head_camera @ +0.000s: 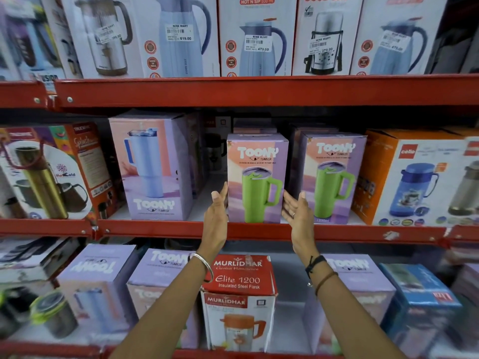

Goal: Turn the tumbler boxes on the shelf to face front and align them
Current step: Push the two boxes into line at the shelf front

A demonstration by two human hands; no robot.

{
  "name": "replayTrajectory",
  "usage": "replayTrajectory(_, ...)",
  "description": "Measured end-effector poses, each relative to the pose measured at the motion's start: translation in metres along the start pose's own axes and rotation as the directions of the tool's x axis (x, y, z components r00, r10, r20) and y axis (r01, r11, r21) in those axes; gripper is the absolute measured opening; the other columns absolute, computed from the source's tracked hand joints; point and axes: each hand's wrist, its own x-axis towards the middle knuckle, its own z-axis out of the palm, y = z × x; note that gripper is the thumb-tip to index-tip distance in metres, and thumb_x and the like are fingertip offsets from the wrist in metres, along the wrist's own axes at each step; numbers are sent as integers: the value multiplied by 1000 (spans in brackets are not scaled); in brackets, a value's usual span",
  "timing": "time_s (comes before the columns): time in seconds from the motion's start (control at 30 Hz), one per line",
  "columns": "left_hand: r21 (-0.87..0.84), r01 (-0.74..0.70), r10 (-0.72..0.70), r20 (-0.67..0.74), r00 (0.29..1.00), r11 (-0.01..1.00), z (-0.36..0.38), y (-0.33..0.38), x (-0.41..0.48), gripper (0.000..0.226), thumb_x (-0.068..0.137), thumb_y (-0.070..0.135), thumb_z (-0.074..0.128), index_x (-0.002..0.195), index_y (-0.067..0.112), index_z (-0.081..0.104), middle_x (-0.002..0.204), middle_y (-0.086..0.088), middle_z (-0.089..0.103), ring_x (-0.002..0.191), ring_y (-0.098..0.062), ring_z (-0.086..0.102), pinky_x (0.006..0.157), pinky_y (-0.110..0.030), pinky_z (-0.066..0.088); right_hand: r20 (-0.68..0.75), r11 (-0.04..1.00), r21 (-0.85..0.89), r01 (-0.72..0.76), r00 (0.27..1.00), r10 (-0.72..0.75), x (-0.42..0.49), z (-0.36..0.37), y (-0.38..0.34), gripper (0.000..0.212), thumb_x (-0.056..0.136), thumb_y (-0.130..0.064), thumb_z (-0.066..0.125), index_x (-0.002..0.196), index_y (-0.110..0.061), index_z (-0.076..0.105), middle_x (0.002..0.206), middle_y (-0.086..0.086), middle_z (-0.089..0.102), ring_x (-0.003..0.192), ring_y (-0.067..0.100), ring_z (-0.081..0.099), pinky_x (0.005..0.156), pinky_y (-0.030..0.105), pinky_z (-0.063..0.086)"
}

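Three Toony tumbler boxes stand on the middle red shelf [259,230]. The centre box [256,177] shows a green tumbler and faces front. A second green-tumbler box [334,177] stands just to its right, also facing front. Further left, a box with a blue tumbler [153,167] is turned at an angle and its Toony logo is at the bottom. My left hand [216,211] is beside the centre box's lower left edge, fingers apart. My right hand [296,208] is open at its lower right edge, palm toward the box. Neither hand grips it.
A Splash flask box [51,172] sits at the left of the shelf and an orange Cello box [420,177] at the right. Jug boxes fill the shelf above. Below are more Toony boxes and a red Murlidhar flask box [238,301]. More boxes stand behind the front row.
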Motion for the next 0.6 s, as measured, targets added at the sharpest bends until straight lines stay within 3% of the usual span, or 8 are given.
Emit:
replayTrajectory(0.07,10,-8,8,5,1000,1000,-1,3,-5,86,67,89,13,138,46,35,150,3,38,130,-23,47,107,-44,38,9,1000,-7,9,1000,-9,-5,-2,-1,56,99,-41,22,134,-6,47,144,14,47,133,27,44,111,40,36)
replayTrajectory(0.13,25,-9,9,14,1000,1000,-2,5,-8,84,69,88,12,139,45,34,151,1,36,134,-22,42,110,-46,36,19,1000,-11,8,1000,-8,-7,-3,-2,54,100,-40,22,135,-6,46,145,13,46,133,27,44,112,39,36)
replayTrajectory(0.2,40,1,-1,12,1000,999,-2,6,-8,78,70,86,10,136,51,34,141,-1,50,116,-16,51,101,-44,41,29,1000,-8,-3,1000,3,-8,-2,-3,53,100,-38,23,136,-6,45,147,12,44,135,26,42,112,37,34)
replayTrajectory(0.27,64,-5,4,13,1000,998,-2,5,-8,67,71,87,9,128,62,35,113,10,60,93,-10,51,84,-38,41,41,1000,4,-17,999,17,-8,-1,-3,52,100,-38,23,137,-8,44,149,11,41,137,25,39,113,35,32)
replayTrajectory(0.37,49,-10,10,1,1000,999,0,5,-10,66,84,71,10,141,43,30,137,5,48,108,-14,51,95,-35,38,68,999,15,-30,997,29,-8,-1,-3,51,100,-38,22,139,-12,41,151,9,37,139,24,35,116,36,28)
replayTrajectory(0.47,50,-50,54,-75,996,997,10,8,-21,62,91,60,14,144,31,30,147,4,40,125,-11,44,110,-31,29,65,1000,1,3,998,-3,-12,-7,-2,50,100,-38,20,137,-13,43,150,10,39,138,23,38,116,38,29)
replayTrajectory(0.53,117,-158,176,-166,970,980,24,13,-33,51,98,49,19,143,29,31,154,5,31,139,-3,28,117,-29,21,11,997,-11,83,997,-83,-16,-15,-2,49,100,-38,22,136,-14,46,147,9,44,135,20,43,116,39,30)
replayTrajectory(0.6,153,-304,330,-188,925,940,42,18,-43,47,99,40,23,142,26,34,155,2,30,142,-5,25,117,-26,20,-68,985,-16,173,982,-174,-18,-28,-7,52,97,-42,25,135,-15,49,144,5,49,132,15,46,114,33,33)
